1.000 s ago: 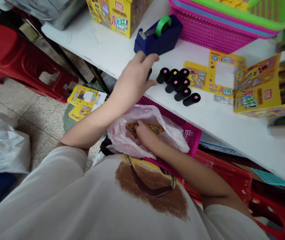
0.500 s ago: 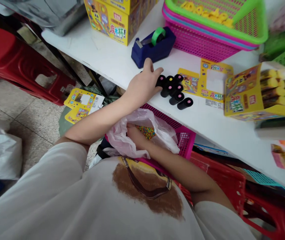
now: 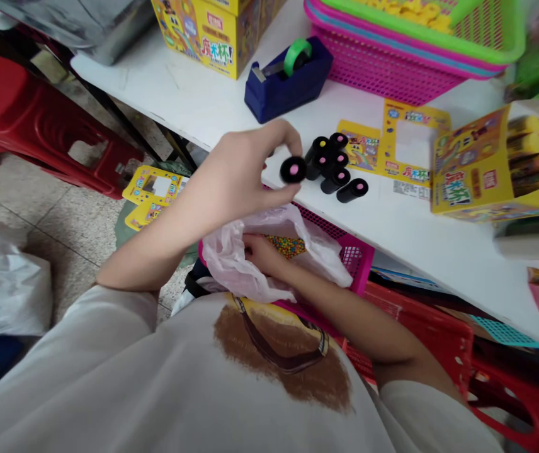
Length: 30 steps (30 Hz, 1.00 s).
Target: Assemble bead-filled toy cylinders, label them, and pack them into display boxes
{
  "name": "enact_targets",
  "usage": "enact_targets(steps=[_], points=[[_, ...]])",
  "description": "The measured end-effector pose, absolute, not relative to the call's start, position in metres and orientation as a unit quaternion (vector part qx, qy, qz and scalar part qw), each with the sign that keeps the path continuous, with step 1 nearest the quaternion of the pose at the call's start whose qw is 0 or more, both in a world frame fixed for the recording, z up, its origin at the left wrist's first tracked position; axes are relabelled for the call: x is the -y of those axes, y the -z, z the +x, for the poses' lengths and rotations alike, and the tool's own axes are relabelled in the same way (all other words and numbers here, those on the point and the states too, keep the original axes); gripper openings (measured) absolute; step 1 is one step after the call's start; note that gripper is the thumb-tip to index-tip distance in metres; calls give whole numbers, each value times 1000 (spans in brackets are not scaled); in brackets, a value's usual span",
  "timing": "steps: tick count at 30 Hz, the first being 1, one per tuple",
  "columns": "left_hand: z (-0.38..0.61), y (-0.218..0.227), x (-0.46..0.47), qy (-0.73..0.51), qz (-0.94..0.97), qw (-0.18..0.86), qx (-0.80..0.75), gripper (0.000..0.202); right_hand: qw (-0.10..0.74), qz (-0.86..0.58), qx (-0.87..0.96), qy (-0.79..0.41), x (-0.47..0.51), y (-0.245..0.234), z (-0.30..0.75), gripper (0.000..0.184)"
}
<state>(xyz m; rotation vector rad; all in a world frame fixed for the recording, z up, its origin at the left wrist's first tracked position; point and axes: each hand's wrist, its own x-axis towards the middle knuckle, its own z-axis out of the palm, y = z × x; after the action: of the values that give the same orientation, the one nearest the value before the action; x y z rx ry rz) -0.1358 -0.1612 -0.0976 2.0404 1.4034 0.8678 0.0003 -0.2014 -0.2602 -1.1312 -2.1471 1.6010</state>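
Between the thumb and fingers of my left hand [image 3: 245, 173] is a small black tube [image 3: 293, 170] with a pink dot on its end, lifted over the table edge. Beside it on the white table stand several more black tubes [image 3: 335, 162], most with pink dots and one with a yellow dot; the nearest one leans. My right hand [image 3: 264, 255] is down inside a thin whitish plastic bag [image 3: 226, 258], its fingers curled and partly hidden. Next to that hand lie many tiny multicoloured beads or candies [image 3: 287, 246]. The bag sits in a magenta basket [image 3: 361, 264] against my body.
A blue tape dispenser [image 3: 288, 82], yellow boxes [image 3: 194, 38] and stacked baskets [image 3: 392, 69] stand behind. Flat yellow cartons [image 3: 359, 145] and an open box of yellow-capped tubes [image 3: 472, 170] are to the right. A red stool [image 3: 24, 119] stands at left.
My left hand has taken hold of a black tube from the group and drawn it up and toward me. The right hand remains in the bag, its fingers slightly shifted.
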Motion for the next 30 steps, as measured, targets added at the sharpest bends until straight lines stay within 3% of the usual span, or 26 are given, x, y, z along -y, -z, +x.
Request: enact_targets(steps=[5, 10, 14, 20, 27, 30], points=[[-153, 123, 202, -250, 743, 407, -469, 29, 136, -422, 712, -544, 200, 243, 42, 31], [-149, 176, 214, -155, 773, 361, -497, 21, 187, -472, 735, -449, 207, 210, 81, 35], [-139, 198, 216, -167, 774, 374, -482, 28, 219, -422, 811, -341, 216, 194, 84, 46], [-135, 202, 215, -202, 776, 366, -472, 28, 191, -412, 858, -238, 223, 188, 78, 44], [-138, 190, 218, -221, 771, 360, -477, 32, 187, -413, 868, -203, 226, 180, 85, 48], [-149, 163, 219, -250, 752, 360, -492, 25, 114, -444, 868, -190, 227, 180, 88, 50]])
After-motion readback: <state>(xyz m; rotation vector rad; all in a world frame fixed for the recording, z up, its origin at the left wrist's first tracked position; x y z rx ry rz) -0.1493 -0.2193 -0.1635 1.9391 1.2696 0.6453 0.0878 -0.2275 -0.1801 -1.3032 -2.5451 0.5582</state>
